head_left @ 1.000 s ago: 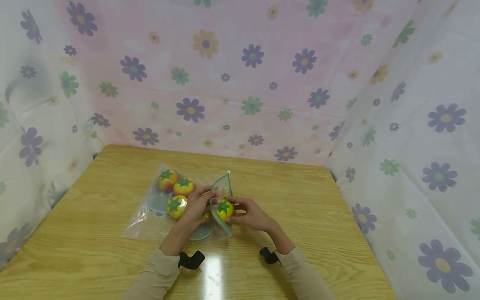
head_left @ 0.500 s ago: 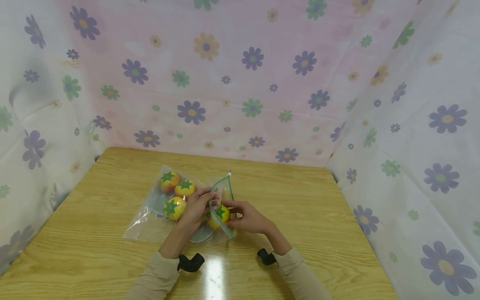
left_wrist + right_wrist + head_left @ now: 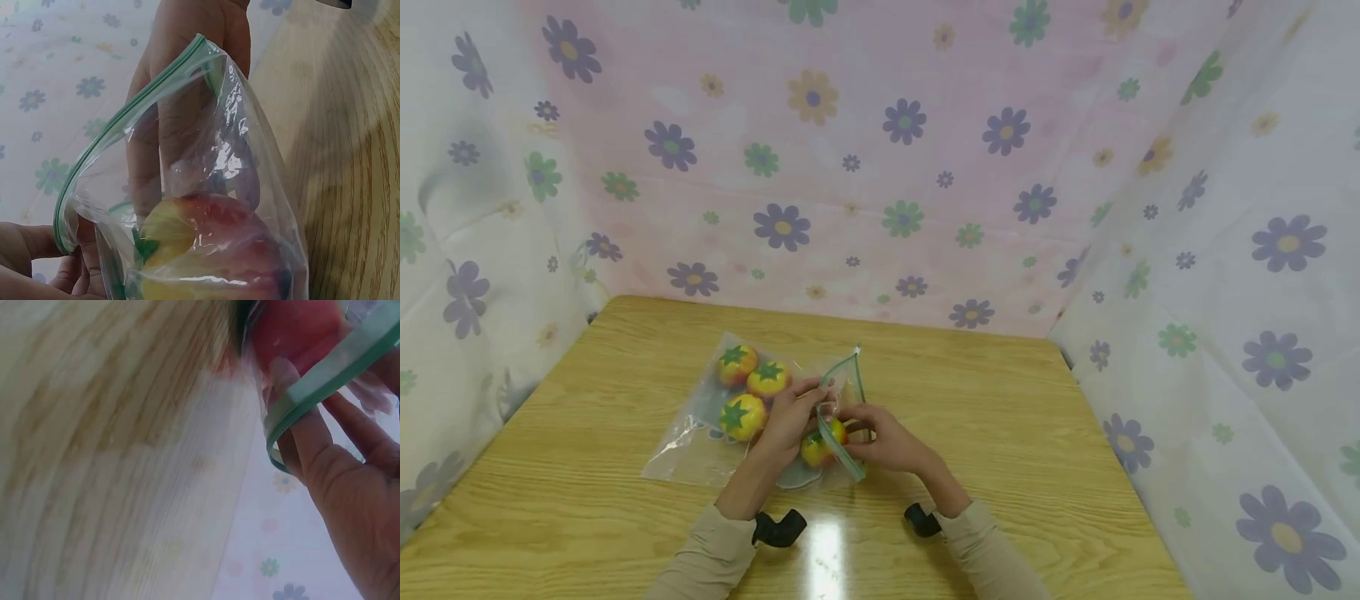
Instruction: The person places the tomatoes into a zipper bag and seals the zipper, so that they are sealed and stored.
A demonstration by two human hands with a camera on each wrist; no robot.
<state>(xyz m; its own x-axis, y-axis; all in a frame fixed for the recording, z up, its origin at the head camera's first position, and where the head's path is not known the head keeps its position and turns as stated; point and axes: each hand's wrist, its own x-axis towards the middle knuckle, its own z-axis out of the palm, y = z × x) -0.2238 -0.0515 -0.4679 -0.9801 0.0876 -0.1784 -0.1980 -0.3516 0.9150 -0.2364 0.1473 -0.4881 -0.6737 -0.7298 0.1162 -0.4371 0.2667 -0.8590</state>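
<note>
A clear zip bag with a green zip edge lies on the table, its mouth spread toward the right. My left hand pinches the near layer of the mouth. Inside the opening, my right hand holds a yellow-and-red toy fruit with a green star-shaped top. The left wrist view shows this toy fruit through the plastic, the right fingers reaching down to it. The right thumb rests against the fruit's red side in the right wrist view. Several similar toy fruits sit deeper in the bag.
The wooden table extends around the bag. Flower-printed cloth stands behind the table and along both sides. A black wrist mount is on the left wrist and another black mount on the right, both low over the tabletop.
The right hand has moved left and slightly down, carrying the toy fruit from the bag's mouth further inside. A toy fruit near the left hand has shifted left. The left hand stays at the mouth.
</note>
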